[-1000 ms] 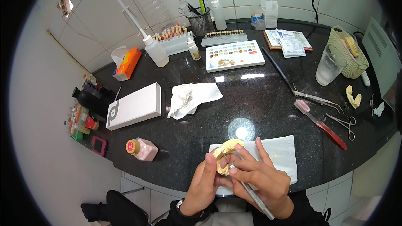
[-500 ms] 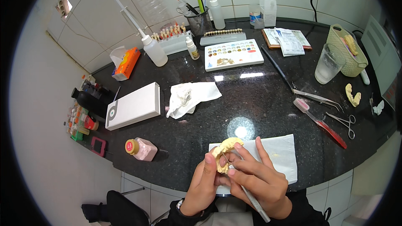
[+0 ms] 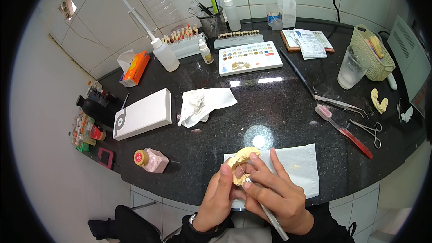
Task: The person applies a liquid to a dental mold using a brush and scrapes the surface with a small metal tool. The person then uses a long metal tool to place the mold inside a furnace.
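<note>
My left hand (image 3: 219, 197) is closed around a pale yellow plaster dental model (image 3: 245, 153), thumb pressed on its near left side. The model is arch-shaped and held tilted above a white paper towel (image 3: 302, 166). In my right hand (image 3: 281, 198) is a slim metal carving tool (image 3: 272, 221), gripped like a pen, with its thin tip inside the arch. Fingers of my right hand also rest against the model's right side. Some of the model's inner surface is hidden behind fingers. Small yellow crumbs (image 3: 295, 165) lie on the towel.
A jar of pink powder (image 3: 155, 159) stands left, with a white box (image 3: 143, 114) and crumpled tissue (image 3: 198, 103) beyond it. Tweezers (image 3: 342, 104), a red toothbrush (image 3: 344, 130), forceps (image 3: 371, 130) and another plaster arch (image 3: 379, 101) lie right. A porcelain palette (image 3: 250, 58) sits farther back.
The tool's tip and my right fingers have shifted very slightly within the arch. Both hands keep the same hold, and the things on the table stay put.
</note>
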Available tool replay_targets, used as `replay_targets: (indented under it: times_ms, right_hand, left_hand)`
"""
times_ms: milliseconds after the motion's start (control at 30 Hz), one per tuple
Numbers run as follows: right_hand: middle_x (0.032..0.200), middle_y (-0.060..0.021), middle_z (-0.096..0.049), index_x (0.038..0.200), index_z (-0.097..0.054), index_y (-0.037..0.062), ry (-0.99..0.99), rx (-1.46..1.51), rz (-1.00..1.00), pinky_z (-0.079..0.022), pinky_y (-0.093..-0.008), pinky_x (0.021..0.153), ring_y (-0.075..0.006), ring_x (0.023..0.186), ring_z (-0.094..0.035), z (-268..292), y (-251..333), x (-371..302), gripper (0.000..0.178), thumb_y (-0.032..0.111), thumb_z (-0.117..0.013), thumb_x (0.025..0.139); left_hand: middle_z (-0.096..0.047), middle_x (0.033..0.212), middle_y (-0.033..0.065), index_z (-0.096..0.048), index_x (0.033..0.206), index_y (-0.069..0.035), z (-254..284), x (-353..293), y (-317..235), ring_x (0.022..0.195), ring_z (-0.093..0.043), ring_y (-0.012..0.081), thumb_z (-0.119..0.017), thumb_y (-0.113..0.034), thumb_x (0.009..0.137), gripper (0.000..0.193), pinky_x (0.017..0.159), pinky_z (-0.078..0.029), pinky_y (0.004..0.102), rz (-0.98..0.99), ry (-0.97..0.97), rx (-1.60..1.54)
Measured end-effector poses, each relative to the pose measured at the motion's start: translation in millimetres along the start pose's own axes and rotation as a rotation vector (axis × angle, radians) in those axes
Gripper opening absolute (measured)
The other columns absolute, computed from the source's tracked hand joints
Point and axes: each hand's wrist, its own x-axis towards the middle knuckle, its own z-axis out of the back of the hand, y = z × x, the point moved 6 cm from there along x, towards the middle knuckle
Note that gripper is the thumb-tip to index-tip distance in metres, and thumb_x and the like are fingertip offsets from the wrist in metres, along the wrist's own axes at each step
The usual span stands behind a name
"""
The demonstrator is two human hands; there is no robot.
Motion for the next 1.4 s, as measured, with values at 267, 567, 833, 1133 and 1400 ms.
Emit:
replay_targets:
  times_ms: [267,567,833,1133,1400]
  right_hand:
    - [0.092,-0.0121,-0.066,0.082,-0.063,0.0018,-0.029,0.034,0.003,-0.038,-0.0587,0.098,-0.0389,0.104,-0.06,1.9,1.3,0.7,0.02,-0.001,-0.074,0.066]
    - [0.093,-0.0115,-0.066,0.083,-0.064,0.0014,0.004,-0.011,0.005,-0.039,-0.057,0.098,-0.0374,0.104,-0.06,-2.4,-0.6,1.3,0.021,-0.003,-0.074,0.065]
    - [0.094,-0.0119,-0.066,0.082,-0.063,0.0021,-0.051,-0.011,-0.021,-0.038,-0.0582,0.099,-0.037,0.104,-0.06,1.6,3.6,0.2,0.019,-0.002,-0.074,0.066]
    - [0.095,-0.0125,-0.065,0.083,-0.063,0.0018,-0.007,0.009,-0.009,-0.037,-0.0598,0.099,-0.0343,0.104,-0.061,1.6,3.1,1.4,0.019,0.0,-0.074,0.067]
    - [0.095,-0.0115,-0.065,0.083,-0.064,0.0017,0.026,-0.052,-0.025,-0.037,-0.0592,0.099,-0.0327,0.105,-0.061,-2.7,2.2,1.9,0.019,0.0,-0.074,0.068]
  left_hand:
    - [-0.053,0.115,0.0101,-0.039,0.129,0.004,4.3,1.3,5.1,0.094,-0.057,0.011,-0.022,-0.055,0.096,0.069,0.068,-0.051,0.0197,-0.012,0.076,0.02]
    - [-0.053,0.115,0.0095,-0.038,0.131,0.003,4.8,2.9,5.6,0.093,-0.057,0.0098,-0.021,-0.054,0.097,0.068,0.067,-0.05,0.0188,-0.037,0.064,0.063]
    - [-0.053,0.115,0.0103,-0.038,0.131,0.004,0.8,2.5,3.3,0.092,-0.057,0.0109,-0.021,-0.053,0.097,0.068,0.067,-0.05,0.0193,-0.054,0.087,0.045]
    - [-0.052,0.116,0.0113,-0.036,0.133,0.004,1.9,1.7,4.3,0.094,-0.056,0.0111,-0.021,-0.051,0.098,0.067,0.068,-0.049,0.0189,-0.021,0.079,0.05]
    - [-0.051,0.118,0.0108,-0.035,0.133,0.003,2.0,3.7,2.5,0.095,-0.057,0.0114,-0.021,-0.05,0.098,0.066,0.069,-0.05,0.0195,-0.048,0.085,0.061]
